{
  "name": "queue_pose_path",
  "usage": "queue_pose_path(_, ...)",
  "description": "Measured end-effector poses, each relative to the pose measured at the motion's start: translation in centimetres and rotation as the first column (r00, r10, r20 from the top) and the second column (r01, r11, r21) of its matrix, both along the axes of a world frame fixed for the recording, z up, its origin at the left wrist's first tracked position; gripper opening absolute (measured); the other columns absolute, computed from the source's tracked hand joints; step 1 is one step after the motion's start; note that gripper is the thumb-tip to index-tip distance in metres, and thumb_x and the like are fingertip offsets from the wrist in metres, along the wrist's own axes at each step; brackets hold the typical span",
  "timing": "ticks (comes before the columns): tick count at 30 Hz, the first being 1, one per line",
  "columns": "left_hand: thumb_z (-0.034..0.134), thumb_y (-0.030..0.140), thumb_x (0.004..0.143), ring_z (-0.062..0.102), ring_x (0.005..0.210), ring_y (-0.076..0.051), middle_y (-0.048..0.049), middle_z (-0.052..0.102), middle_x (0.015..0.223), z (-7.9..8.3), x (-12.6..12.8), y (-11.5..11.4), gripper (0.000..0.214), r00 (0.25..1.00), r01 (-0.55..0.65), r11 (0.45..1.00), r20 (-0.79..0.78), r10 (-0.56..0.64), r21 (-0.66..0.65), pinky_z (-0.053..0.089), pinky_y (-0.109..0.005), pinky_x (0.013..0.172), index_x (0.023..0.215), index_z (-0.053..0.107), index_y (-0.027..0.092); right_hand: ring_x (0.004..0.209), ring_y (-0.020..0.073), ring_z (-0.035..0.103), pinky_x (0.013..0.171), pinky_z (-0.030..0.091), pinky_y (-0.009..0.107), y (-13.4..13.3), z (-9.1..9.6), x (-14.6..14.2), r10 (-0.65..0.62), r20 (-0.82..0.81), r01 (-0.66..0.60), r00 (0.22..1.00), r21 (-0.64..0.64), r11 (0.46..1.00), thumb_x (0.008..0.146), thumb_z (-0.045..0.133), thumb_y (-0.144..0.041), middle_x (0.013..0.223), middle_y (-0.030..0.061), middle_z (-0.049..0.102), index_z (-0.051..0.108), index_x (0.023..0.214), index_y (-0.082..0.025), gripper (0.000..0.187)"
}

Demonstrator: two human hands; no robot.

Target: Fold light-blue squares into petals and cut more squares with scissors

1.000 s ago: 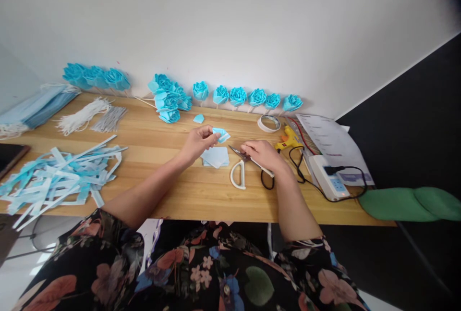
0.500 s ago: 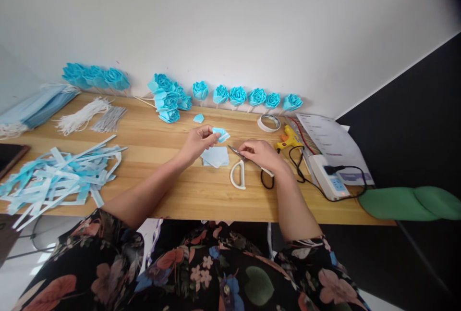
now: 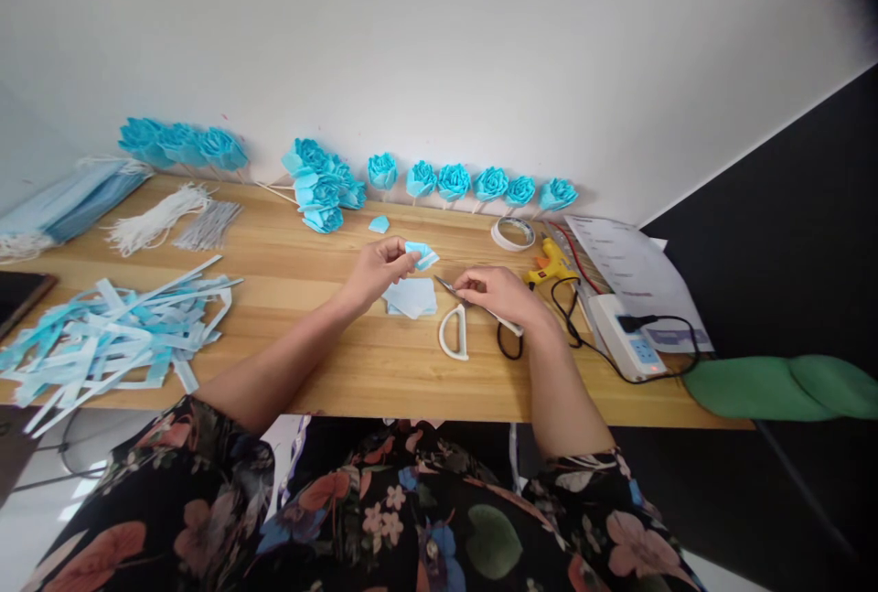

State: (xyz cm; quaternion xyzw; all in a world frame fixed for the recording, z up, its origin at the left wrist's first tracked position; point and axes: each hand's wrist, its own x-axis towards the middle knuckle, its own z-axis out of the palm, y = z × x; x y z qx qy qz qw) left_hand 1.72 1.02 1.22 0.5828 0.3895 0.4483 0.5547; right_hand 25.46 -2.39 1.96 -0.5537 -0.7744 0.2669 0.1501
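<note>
My left hand (image 3: 376, 270) pinches a small folded light-blue piece (image 3: 421, 254) just above the wooden table (image 3: 322, 363). Below it lies a small stack of light-blue cut squares (image 3: 412, 297). My right hand (image 3: 499, 292) rests on the white-handled scissors (image 3: 458, 328), fingers curled over one handle, while the other handle loop lies flat on the table. The blades point left toward the stack.
Blue fabric roses (image 3: 453, 182) line the wall, with a cluster (image 3: 322, 189) further left. Blue strip offcuts (image 3: 110, 331) lie at the left, white elastic cords (image 3: 155, 219) behind them. A tape roll (image 3: 513, 233), yellow glue gun (image 3: 549, 264) and power strip (image 3: 627, 340) sit to the right.
</note>
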Motion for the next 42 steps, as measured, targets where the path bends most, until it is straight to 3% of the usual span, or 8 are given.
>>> queue_pose_path(6, 0.069, 0.042, 0.072, 0.046, 0.048, -0.007, 0.0012, 0.058, 0.056, 0.21, 0.0, -0.13, 0.031, 1.0, 0.004, 1.0, -0.006, -0.004, -0.006, 0.034, -0.021, 0.047, 0.064, 0.054, 0.016, 0.066, 0.0133, 0.059, 0.062, 0.036, 0.024, -0.09, 0.29, -0.28, -0.003, 0.055, 0.0, 0.998, 0.052, 0.999, 0.086, 0.057, -0.027, 0.076, -0.0001, 0.072, 0.072, 0.084, -0.021, 0.017)
queue_pose_path(23, 0.071, 0.042, 0.071, 0.046, 0.048, -0.007, 0.0014, 0.057, 0.056, 0.64, -0.05, -0.32, 0.031, 1.0, 0.004, 1.0, -0.005, -0.004, -0.005, 0.034, -0.021, 0.047, 0.063, 0.056, 0.016, 0.072, 0.0151, 0.064, 0.065, 0.038, 0.024, -0.09, 0.08, -0.03, -0.044, 0.12, 0.031, 0.992, 0.109, 0.994, 0.087, 0.052, -0.022, 0.082, 0.0014, 0.074, 0.065, 0.083, -0.021, 0.013)
queue_pose_path(31, 0.071, 0.042, 0.071, 0.046, 0.048, -0.007, 0.0012, 0.057, 0.056, 0.64, -0.04, -0.26, 0.031, 1.0, 0.006, 1.0, 0.003, -0.006, -0.004, 0.034, -0.021, 0.047, 0.063, 0.056, 0.016, 0.066, 0.0136, 0.067, 0.065, 0.045, 0.024, -0.19, 0.33, -0.16, -0.106, -0.078, 0.109, 0.991, 0.035, 0.993, 0.087, 0.049, -0.019, 0.079, 0.001, 0.074, 0.059, 0.087, -0.02, 0.01)
queue_pose_path(42, 0.07, 0.042, 0.072, 0.047, 0.049, -0.007, 0.0012, 0.057, 0.056, 0.4, -0.01, -0.18, 0.031, 1.0, -0.005, 1.0, 0.006, 0.005, -0.003, 0.035, -0.021, 0.047, 0.064, 0.056, 0.016, 0.065, 0.0135, 0.062, 0.061, 0.044, 0.023, -0.2, 0.05, -0.86, -0.147, -0.304, 0.189, 0.941, 0.115, 0.975, 0.087, 0.053, -0.03, 0.078, 0.0023, 0.071, 0.064, 0.087, -0.019, 0.016)
